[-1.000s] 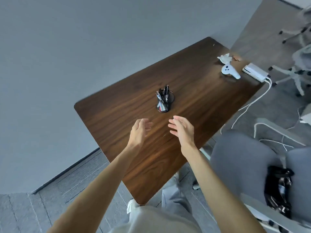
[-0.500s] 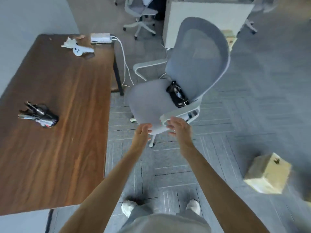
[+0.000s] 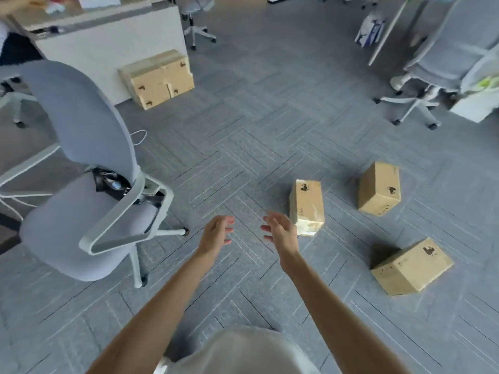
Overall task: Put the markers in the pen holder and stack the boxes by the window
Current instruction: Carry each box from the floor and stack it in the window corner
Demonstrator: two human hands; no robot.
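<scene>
The table has been left behind since the earlier frames, and the carpet (image 3: 256, 130) is now seen. The left hand (image 3: 216, 236) and right hand (image 3: 280, 233) are held out side by side, fingers loosely spread, nothing gripped. A first box (image 3: 306, 205) is seen upright just right of the right hand, a second box (image 3: 379, 188) farther right, and a third box (image 3: 411, 267) tilted at the near right, all apart. Stacked boxes (image 3: 159, 76) are set far left against a partition (image 3: 108, 49). A chair (image 3: 81, 211) is placed left.

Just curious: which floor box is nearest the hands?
The upright cardboard box by the right hand; the rear box and rightmost box sit farther away.
</scene>
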